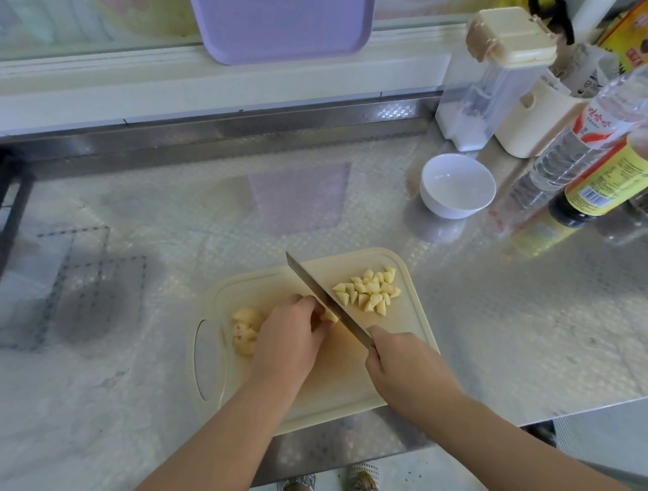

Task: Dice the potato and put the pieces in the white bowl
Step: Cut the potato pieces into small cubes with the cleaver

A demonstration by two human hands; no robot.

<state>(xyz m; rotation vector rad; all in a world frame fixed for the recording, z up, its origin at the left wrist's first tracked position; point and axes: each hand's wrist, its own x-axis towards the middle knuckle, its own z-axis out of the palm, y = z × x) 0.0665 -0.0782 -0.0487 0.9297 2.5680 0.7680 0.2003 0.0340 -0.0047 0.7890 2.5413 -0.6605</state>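
Observation:
A cream cutting board [344,377] lies on the steel counter. My left hand [289,338] holds down a small potato piece [329,316] with curled fingers. My right hand [406,366] grips the handle of a knife [322,297], whose blade rests against the piece beside my left fingers. A pile of several diced potato pieces [367,288] lies on the board's far right corner. Another uncut potato chunk [245,330] sits on the board left of my left hand. The white bowl [457,185] stands empty on the counter behind the board, to the right.
Bottles [604,157] and a cream utensil holder [534,118] crowd the back right of the counter, next to a clear container [474,102]. A purple tray [281,16] leans against the back wall. The counter edge runs just below the board.

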